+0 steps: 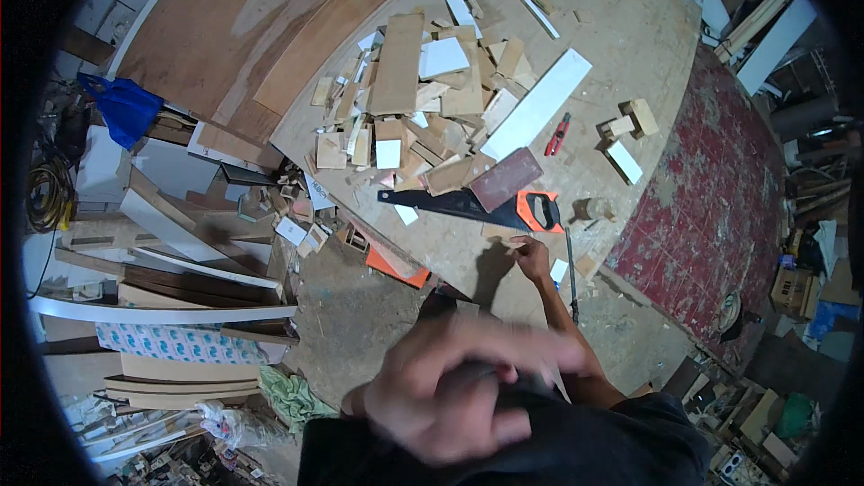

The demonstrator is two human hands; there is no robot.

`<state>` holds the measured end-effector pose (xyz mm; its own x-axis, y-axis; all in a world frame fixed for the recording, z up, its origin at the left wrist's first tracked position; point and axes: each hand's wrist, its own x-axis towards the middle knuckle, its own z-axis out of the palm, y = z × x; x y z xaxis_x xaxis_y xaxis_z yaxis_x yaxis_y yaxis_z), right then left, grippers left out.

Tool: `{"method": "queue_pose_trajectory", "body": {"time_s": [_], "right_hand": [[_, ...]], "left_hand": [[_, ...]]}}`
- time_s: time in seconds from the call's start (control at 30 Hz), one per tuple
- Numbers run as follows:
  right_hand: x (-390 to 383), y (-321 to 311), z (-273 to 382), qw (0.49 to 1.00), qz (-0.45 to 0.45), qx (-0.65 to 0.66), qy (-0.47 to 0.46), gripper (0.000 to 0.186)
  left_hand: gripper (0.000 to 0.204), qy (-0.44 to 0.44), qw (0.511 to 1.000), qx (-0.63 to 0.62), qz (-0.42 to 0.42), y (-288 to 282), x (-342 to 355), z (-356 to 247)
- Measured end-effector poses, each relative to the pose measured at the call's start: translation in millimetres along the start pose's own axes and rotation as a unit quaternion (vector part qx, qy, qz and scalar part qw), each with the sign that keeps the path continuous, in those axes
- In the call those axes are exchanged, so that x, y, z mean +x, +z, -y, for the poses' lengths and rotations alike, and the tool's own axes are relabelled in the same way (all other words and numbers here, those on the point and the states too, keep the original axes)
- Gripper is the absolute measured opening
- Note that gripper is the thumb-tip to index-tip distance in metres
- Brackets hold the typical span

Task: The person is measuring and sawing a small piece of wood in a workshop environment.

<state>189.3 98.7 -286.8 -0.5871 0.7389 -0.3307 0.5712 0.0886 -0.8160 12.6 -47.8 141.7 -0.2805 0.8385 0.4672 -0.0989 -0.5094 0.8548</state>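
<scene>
Black-bladed handsaw with an orange handle (477, 207) lies on the pale plywood tabletop (621, 54) — one saw, beside heaped wood offcuts (423, 99). Right hand (533, 255) touches the tabletop edge just below it, fingers loose, holding nothing; blurred left hand (459, 387) — grip unclear.

Just beyond my right hand (533, 256) I see a black-bladed handsaw with a bright orange and black handle (477, 207), a dusty maroon sandpaper block (506, 178) lying across it. Farther out, pale tan wood offcuts (423, 99) mix with white laminate strips (537, 103). A small red-handled tool (558, 133) sits to the right. Off left, a vivid blue plastic bag (121, 108); rightward, mottled red worn flooring (711, 207).
</scene>
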Motion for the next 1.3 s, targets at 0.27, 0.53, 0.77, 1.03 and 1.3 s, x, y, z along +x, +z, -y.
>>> {"method": "queue_pose_trajectory", "body": {"time_s": [0.27,0.53,0.77,1.03,1.3], "right_hand": [[140.7,92.8,155.0,0.993,-0.013,-0.052,-0.101,0.045],[226.2,218.2,242.7,0.935,-0.213,-0.284,-0.029,0.066],[210.6,169.7,229.8,0.989,-0.095,-0.082,-0.077,0.067],[180.9,60.6,210.1,0.96,0.083,0.217,0.155,0.059],[204.1,76.1,151.8,0.959,-0.195,-0.205,0.001,0.083]], "left_hand": [[0.05,-0.402,0.896,0.141,-0.124,-130.7,-151.7,176.0],[0.04,-0.505,0.814,0.189,-0.218,-185.5,-189.1,202.0],[0.036,-0.481,0.828,0.13,-0.256,-217.3,-217.4,234.2],[0.036,-0.422,0.817,0.296,-0.258,-302.0,-155.2,297.7],[0.05,-0.273,0.672,0.608,-0.322,-393.1,-103.6,372.1]]}}
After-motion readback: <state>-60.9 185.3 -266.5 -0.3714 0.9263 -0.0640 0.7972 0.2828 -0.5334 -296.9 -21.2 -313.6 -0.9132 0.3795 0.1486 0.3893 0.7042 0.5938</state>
